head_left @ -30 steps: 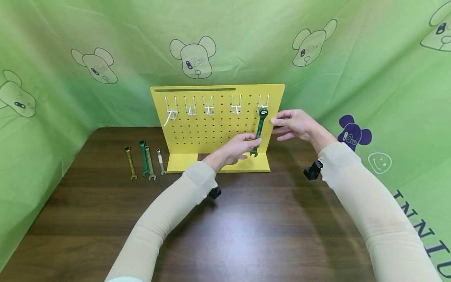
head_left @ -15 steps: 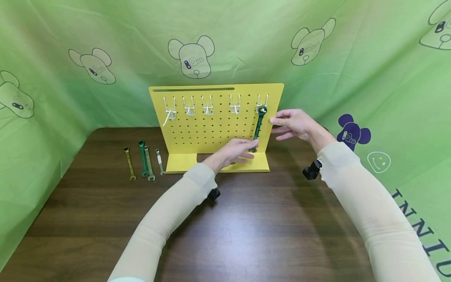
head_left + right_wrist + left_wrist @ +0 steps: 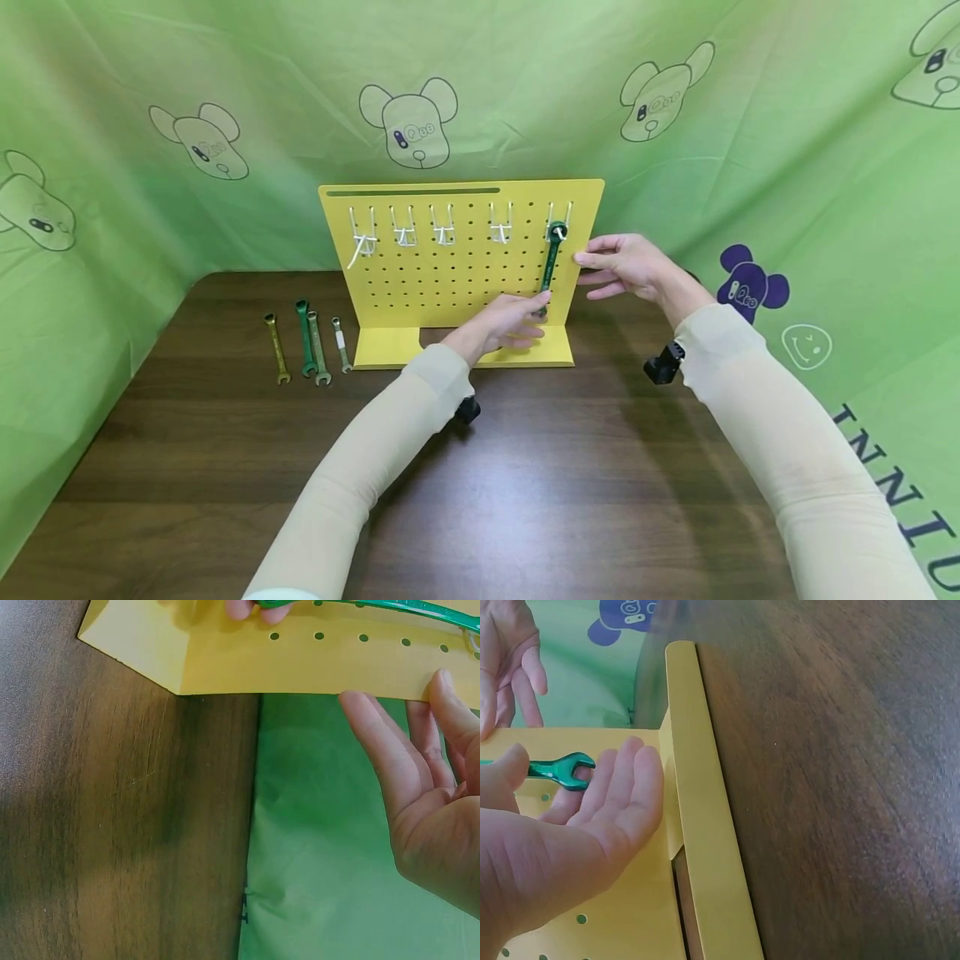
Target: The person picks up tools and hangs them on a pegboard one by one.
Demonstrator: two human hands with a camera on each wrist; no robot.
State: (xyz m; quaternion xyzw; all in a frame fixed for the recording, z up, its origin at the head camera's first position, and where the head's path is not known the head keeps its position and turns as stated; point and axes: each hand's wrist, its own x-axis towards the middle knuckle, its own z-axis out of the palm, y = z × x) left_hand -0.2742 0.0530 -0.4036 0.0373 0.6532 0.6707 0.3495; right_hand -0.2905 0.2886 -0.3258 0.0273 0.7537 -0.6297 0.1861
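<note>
A green combination wrench (image 3: 551, 262) stands nearly upright against the yellow pegboard (image 3: 465, 283). Its ring end is around the tip of the rightmost white hook (image 3: 561, 233). Near its lower end, my left hand (image 3: 504, 323) pinches the wrench between thumb and index finger, the other fingers extended. The left wrist view shows the open jaw of the wrench (image 3: 571, 769) in front of those fingers. My right hand (image 3: 628, 265) holds the pegboard's right edge, with its thumb (image 3: 448, 694) at the front and some fingers behind.
Left of the board, a gold wrench (image 3: 277, 350), a green wrench (image 3: 306, 337), a silvery-green wrench (image 3: 319, 348) and a small wrench with a white band (image 3: 342, 343) lie on the brown table (image 3: 450, 500). Several other white hooks (image 3: 444, 233) line the board. A green curtain (image 3: 525, 100) hangs behind.
The wrench has risen slightly and moved in toward the board, and its ring has gone over the hook tip. My left hand moved with it; the right hand stayed put.
</note>
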